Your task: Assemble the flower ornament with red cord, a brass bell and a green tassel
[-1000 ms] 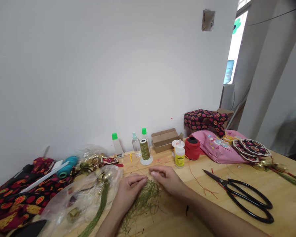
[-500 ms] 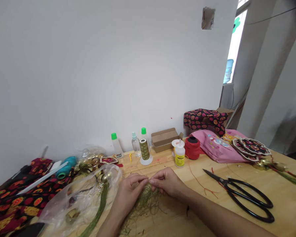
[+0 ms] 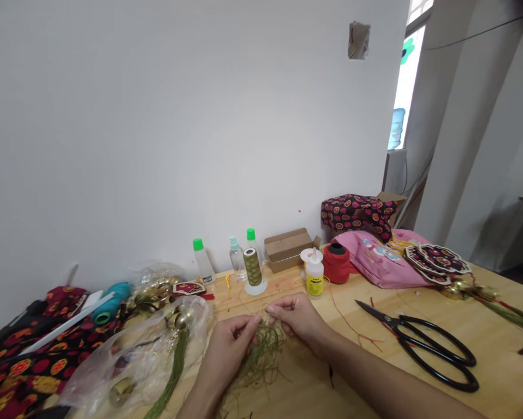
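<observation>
Both hands meet over a loose tangle of green thread [image 3: 264, 355] on the wooden table. My left hand [image 3: 232, 346] is closed in a pinch, thumb against forefinger, at the tangle's upper left. Just across a small gap, my right hand [image 3: 297, 317] pinches at the upper right, with fine green thread at its fingertips. The strands between the two hands are too thin to follow. Behind them stands a spool of olive-green thread [image 3: 253, 267] on a white base. A green tassel [image 3: 172, 372] lies to the left of my left forearm.
Black-handled scissors [image 3: 419, 337] lie open at right. A yellow-labelled glue bottle [image 3: 314, 279], red thread cone [image 3: 336, 265] and cardboard box [image 3: 287, 250] stand behind. At left are a clear plastic bag [image 3: 108, 366], brass bells [image 3: 178, 317] and patterned cloth [image 3: 21, 361].
My hands have moved slightly apart at the fingertips, opening a small gap above the green tangle. The view has shifted a little.
</observation>
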{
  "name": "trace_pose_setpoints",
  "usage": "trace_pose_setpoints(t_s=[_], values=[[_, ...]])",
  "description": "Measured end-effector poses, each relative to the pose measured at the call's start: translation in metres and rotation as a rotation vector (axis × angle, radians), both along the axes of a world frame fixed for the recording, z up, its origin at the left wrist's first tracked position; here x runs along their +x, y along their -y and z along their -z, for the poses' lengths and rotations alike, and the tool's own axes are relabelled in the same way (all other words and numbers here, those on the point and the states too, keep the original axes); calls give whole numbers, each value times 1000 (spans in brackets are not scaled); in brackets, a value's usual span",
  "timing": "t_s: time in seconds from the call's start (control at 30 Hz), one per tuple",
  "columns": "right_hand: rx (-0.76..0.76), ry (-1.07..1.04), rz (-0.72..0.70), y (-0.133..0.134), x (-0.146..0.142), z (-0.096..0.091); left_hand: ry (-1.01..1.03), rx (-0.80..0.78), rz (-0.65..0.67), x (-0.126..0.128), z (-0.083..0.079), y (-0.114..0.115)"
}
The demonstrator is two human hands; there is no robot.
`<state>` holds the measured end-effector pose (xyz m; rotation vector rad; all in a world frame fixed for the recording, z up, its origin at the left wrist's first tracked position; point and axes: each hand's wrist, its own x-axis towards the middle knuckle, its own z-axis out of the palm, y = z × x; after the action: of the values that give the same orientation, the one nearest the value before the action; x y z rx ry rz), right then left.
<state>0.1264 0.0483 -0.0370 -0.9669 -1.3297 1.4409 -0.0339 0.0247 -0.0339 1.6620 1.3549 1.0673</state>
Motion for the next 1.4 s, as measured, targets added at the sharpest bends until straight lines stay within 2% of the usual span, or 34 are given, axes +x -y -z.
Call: trace_pose_setpoints(t_s=[0.1, 0.23, 0.37, 0.47, 0.67, 0.9, 1.2, 1.3, 1.4], values=[[32, -10, -15, 0, -2, 3, -10, -16, 123, 5, -1, -1], [73, -8, -68, 1, -7, 5, 133, 24, 108, 9, -3, -3], [109, 17, -88, 3, -9, 7, 342, -125, 64, 11, 3, -5], [122, 36, -98, 3, -10, 8, 421, -201, 77, 9, 6, -5], [137, 57, -119, 5, -13, 8, 592, -266, 108, 10, 0, -1], [89, 50, -146, 8, -12, 5, 840, -352, 32, 13, -8, 2], [102, 56, -159, 8, -13, 3, 961, -357, -79, 5, -11, 0], [114, 57, -206, 12, -10, 1, 979, -345, -74, 5, -11, -1], [101, 103, -366, 15, -3, -3, 979, -349, -46, 6, -11, 0]])
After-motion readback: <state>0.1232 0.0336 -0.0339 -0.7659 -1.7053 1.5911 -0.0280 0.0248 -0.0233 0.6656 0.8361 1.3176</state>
